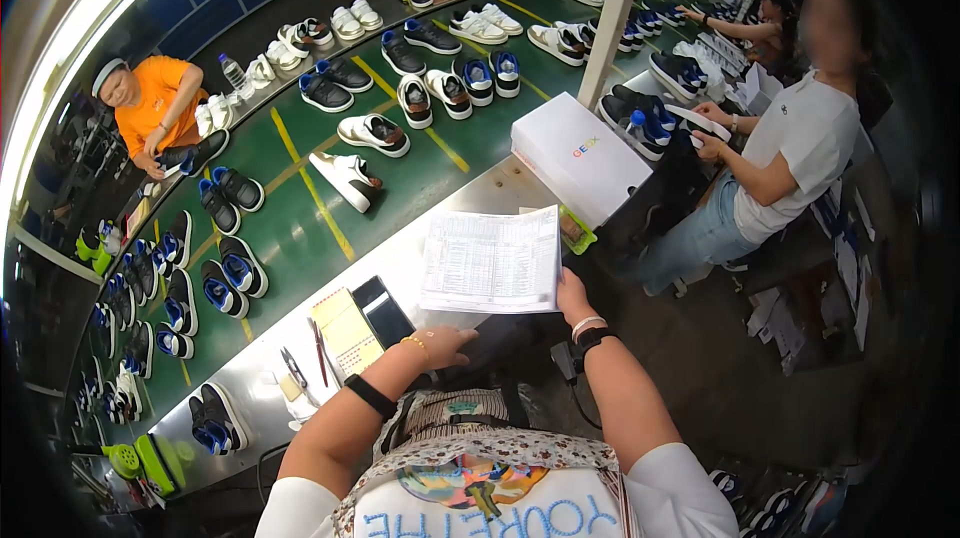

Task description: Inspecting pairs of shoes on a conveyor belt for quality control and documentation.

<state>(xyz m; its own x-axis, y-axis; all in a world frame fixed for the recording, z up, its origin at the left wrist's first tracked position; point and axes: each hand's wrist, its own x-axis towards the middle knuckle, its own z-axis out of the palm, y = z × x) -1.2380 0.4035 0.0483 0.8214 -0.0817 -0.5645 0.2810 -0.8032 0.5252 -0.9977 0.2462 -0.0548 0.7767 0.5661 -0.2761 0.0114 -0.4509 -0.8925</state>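
Observation:
My right hand grips the lower right edge of a stack of printed papers, held flat over the metal ledge. Below the papers' lower left corner, my left hand reaches inward with its fingers stretched out and nothing in them. Beside that hand lies a dark phone, next to a yellow notepad with a written page. A pen and a small pair of snips rest to the left of the notepad.
Beyond the metal ledge, a green conveyor carries several sneakers. A white shoe box stands right of the papers, near a post. One co-worker in orange is across the belt; another in white stands at right.

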